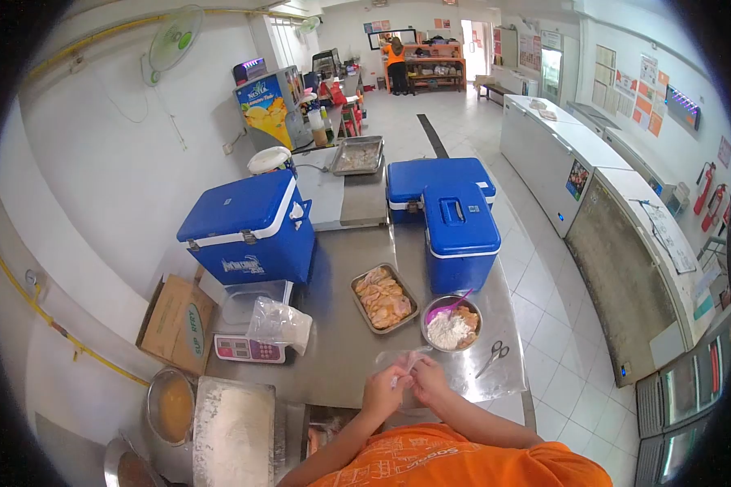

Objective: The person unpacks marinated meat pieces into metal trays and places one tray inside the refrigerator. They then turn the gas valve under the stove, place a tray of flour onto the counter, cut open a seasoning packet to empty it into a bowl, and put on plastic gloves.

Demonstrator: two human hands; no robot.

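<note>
My left hand (387,390) and my right hand (427,380) are close together at the steel table's near edge, both pinching a clear plastic bag (396,361). Just beyond them stands a round metal bowl (477,334) with white flour, meat pieces and a purple scoop (443,308). Left of the bowl lies a metal tray (415,315) filled with raw marinated meat pieces (382,299). Scissors (492,357) rest to the right of my hands, on or beside a clear plastic sheet.
Blue coolers (260,235) (463,231) stand farther back. A scale (248,348) holding a plastic bag (280,323), a carton (177,325), a flour tray (234,422) and pots (173,406) are at left. White freezers (560,154) line the right. A person (395,66) stands far back.
</note>
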